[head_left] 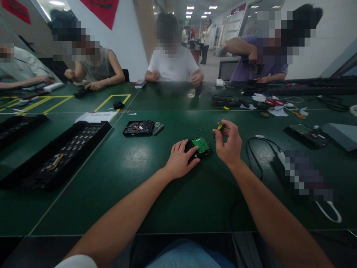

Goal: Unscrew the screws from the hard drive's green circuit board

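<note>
Okay, black tray point(83, 154) far left, then left hand point(181, 160) spread over green-boarded black device point(206, 152) mid-tabletop point(111, 208), right hand point(228, 143) pinching yellow-and-black screwdriver point(220, 127), shaft slanting toward device's right side.

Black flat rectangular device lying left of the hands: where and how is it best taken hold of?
Probably by its long near and far edges, with the left hand coming from above: the black flat rectangular device lies flat, both edges look free, and a small grey-green circuit board sits at its right end.
</note>
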Motion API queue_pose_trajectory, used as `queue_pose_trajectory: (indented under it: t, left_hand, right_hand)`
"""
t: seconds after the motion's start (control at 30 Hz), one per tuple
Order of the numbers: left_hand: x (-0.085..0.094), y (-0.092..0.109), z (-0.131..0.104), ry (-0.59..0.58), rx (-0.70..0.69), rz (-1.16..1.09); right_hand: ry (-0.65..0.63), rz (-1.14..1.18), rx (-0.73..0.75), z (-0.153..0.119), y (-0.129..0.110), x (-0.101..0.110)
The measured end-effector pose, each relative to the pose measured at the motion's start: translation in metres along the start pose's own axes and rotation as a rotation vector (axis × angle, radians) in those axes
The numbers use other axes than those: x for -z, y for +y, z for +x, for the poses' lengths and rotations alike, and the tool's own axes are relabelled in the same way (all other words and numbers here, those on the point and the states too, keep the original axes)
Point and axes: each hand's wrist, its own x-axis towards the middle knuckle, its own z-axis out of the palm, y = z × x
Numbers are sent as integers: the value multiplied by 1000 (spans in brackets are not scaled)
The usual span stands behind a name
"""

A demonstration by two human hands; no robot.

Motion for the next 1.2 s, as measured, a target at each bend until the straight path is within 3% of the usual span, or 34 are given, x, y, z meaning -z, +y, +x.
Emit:
queue_pose_trajectory:
  t: [0.17, 0.5, 0.83, 1.07, 1.2]
  left_hand:
    - [0, 0, 0, -3, 1, 3]
    - [-2, -1, 0, 12, -6, 14]
    - [-1, 0, -1, 13, -3, 15]
    - [-2, -1, 0, 19, -8, 14]
    - [-3, -1, 0, 21, -3, 24]
  right_hand:
    - [-59, 113, -34, -2, -1, -1]
    - [69, -15, 15, -1, -1, 1]
    - [-70, 82, -23, -4, 1, -3]
    - [17, -32, 40, -1, -5, 3]
    - [-4, -49, 64, 0, -7, 5]
